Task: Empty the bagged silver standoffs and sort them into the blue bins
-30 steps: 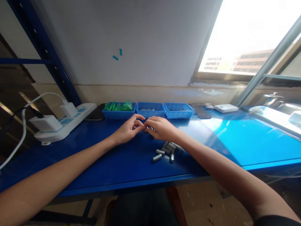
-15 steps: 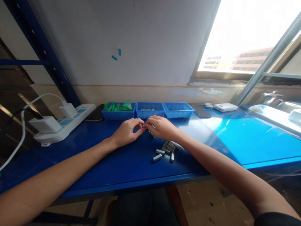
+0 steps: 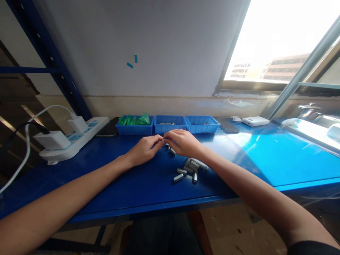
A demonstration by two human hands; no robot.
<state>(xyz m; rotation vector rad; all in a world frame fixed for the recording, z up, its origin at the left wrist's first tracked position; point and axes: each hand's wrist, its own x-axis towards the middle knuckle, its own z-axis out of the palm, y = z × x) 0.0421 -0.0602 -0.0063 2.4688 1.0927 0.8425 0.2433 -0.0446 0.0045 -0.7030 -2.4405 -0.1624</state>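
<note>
My left hand [image 3: 145, 150] and my right hand [image 3: 184, 143] meet above the blue table, fingertips pinched together. Between them is a small, shiny metal piece [image 3: 164, 140], mostly covered by the fingers, so its exact kind is unclear. A few short silver rods [image 3: 173, 151] lie partly hidden under my right hand. Nearer the table's front, below my right wrist, is a loose pile of short silver metal rods [image 3: 188, 168] with flat-looking sides. One rod [image 3: 178, 177] lies a little apart at the left of that pile.
Behind my hands stand three blue bins: one with green plastic bags [image 3: 136, 120], a middle bin [image 3: 170, 127] and a right bin [image 3: 203, 129], both with small parts. A white power strip [image 3: 79, 136] with plugs sits left; a white box-like device [image 3: 255, 121] lies right.
Both hands stay together while the fingers shift slightly around the small metal piece, which shows a little more now. The rods on the table have not moved.
</note>
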